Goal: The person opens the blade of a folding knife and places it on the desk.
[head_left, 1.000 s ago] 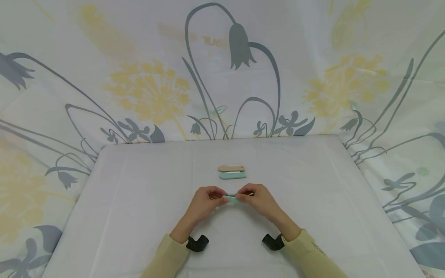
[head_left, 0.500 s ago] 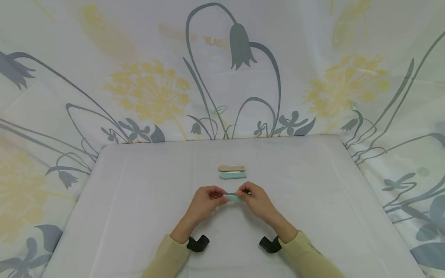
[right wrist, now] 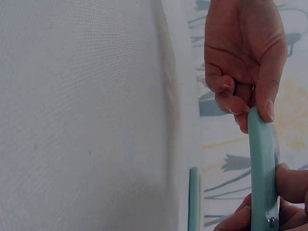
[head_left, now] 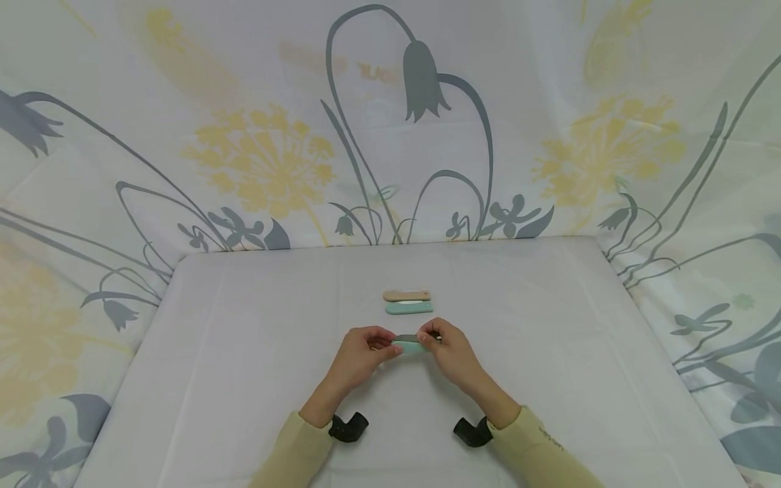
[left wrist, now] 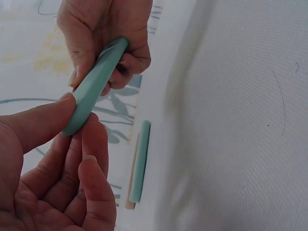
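Observation:
A mint-green folding knife (head_left: 411, 348) is held in the air between both hands, over the white table. Thumb and fingers of my left hand (head_left: 360, 356) pinch one end of its handle. My right hand (head_left: 453, 356) grips the other part, its thumb by the grey blade (head_left: 405, 337), which shows along the handle's far side in the head view. A rivet (right wrist: 272, 222) is visible at the right-hand end in the right wrist view. Beyond the hands lie a second mint-green folding knife (head_left: 409, 308) and a beige one (head_left: 407, 296), side by side.
The table (head_left: 274, 305) is covered with white cloth. A curtain (head_left: 390, 156) printed with grey and yellow flowers stands behind it and at both sides. A black wrist mount (head_left: 349, 428) sticks out by the left sleeve, another black mount (head_left: 472, 432) by the right.
My right hand has shifted slightly away from me, and more of the grey blade shows above the handle. My left hand stays almost in place. The two knives on the table have not moved.

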Demonstrator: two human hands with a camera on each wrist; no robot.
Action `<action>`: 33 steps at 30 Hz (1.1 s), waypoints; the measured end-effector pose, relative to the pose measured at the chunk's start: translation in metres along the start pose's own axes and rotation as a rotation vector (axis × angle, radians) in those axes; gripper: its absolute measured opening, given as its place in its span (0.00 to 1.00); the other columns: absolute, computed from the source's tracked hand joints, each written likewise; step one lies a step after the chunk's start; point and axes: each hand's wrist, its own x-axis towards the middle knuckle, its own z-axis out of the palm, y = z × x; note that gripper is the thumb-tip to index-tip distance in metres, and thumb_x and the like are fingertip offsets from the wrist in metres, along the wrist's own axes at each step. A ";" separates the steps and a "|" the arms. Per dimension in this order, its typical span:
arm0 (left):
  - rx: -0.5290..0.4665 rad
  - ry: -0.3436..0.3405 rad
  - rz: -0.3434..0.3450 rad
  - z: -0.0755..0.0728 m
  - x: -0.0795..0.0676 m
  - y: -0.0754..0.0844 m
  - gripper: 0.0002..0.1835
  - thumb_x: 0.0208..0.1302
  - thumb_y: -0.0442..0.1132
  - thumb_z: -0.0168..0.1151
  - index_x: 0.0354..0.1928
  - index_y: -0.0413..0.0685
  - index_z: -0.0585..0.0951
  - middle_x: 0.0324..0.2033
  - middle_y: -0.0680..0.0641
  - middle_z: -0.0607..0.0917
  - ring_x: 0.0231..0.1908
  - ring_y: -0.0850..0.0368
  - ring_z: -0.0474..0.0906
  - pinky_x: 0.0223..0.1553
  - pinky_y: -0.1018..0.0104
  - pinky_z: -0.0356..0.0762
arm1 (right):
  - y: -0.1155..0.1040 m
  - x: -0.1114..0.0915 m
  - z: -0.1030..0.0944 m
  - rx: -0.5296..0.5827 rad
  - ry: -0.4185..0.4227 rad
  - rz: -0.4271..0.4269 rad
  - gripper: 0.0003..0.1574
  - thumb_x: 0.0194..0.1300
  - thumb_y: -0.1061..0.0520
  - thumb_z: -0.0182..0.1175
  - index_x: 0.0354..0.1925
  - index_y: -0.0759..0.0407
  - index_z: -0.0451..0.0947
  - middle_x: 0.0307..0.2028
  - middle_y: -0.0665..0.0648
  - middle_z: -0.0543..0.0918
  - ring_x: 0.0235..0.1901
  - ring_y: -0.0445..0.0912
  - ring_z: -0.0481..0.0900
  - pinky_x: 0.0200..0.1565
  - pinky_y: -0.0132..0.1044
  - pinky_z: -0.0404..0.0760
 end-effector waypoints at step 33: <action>-0.022 0.001 0.037 -0.001 -0.003 -0.001 0.09 0.59 0.41 0.73 0.38 0.44 0.87 0.30 0.52 0.85 0.31 0.57 0.80 0.28 0.66 0.77 | 0.000 0.009 -0.009 0.190 -0.026 0.033 0.13 0.73 0.56 0.58 0.47 0.65 0.80 0.40 0.55 0.80 0.41 0.47 0.72 0.43 0.36 0.72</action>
